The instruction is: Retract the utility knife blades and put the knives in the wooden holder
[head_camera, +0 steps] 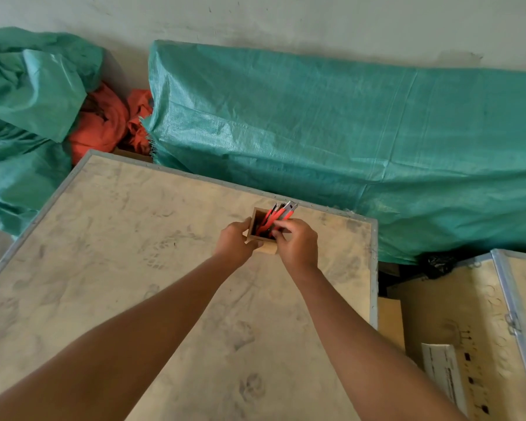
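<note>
Head view, listed near to far.

Item 1: two bare forearms, entering from the bottom edge and converging toward the far right part of a plywood crate top (110, 268). Surface dusty and scuffed, metal-edged. Wide bare room lies to the left of the arms and nearer the viewer; little room remains beyond the hands, where the far edge runs close behind them, and the right edge lies a short way to their right.

Item 2: second crate (468, 329), lower right, set apart from the first by a dark gap. Metal trim and a latch show on it; a white printed label lies on its face.

Item 3: left hand (234, 241), fingers curled around the left side of the wooden holder (266, 249), thumb at its near rim, gripping it.

Item 4: right hand (298, 247), knuckles up, fingers bent down over the holder's open mouth, fingertips closed on the knives there. Exactly which knife is pinched cannot be told.

Item 5: wooden holder, small open box, standing on the crate top near its far edge, between the two hands.

Item 6: utility knives (275, 215), red and grey, bunched inside the holder, leaning toward the far right, upper ends above the rim. Blade state not discernible.

Item 7: green tarpaulin (346, 132), draped over bulk just beyond the crate's far edge.

Item 8: orange cloth (104, 123), bunched between tarpaulin folds at left.

Item 9: pale wall (286, 22), stained, farthest back.
</note>
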